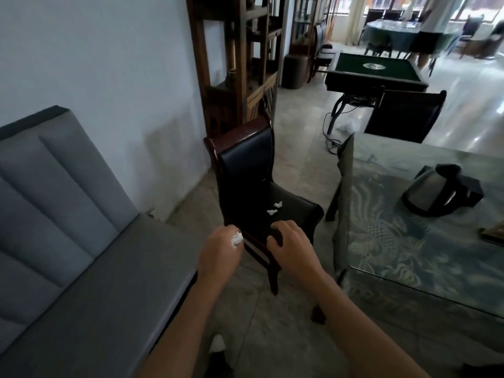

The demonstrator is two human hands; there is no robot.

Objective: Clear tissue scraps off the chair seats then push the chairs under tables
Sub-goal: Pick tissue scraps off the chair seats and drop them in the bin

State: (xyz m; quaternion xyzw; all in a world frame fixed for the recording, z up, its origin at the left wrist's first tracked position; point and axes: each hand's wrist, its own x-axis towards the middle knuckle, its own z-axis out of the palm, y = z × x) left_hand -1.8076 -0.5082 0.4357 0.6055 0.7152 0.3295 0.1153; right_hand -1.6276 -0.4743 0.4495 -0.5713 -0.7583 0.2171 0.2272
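A dark wooden chair with a black padded seat stands between the grey sofa and the table. Two small white tissue scraps lie on the middle of its seat. My left hand hovers at the seat's near left corner, closed around a white tissue scrap. My right hand rests over the seat's near edge, fingers curled down onto the black padding; whether anything is under them is hidden. The table with a green patterned cloth under glass is to the right of the chair.
A grey sofa fills the left. A kettle stands on the table. A white scrap lies on the floor near my arm. Farther off are a green mahjong table, another dark chair, wooden shelves and a standing person.
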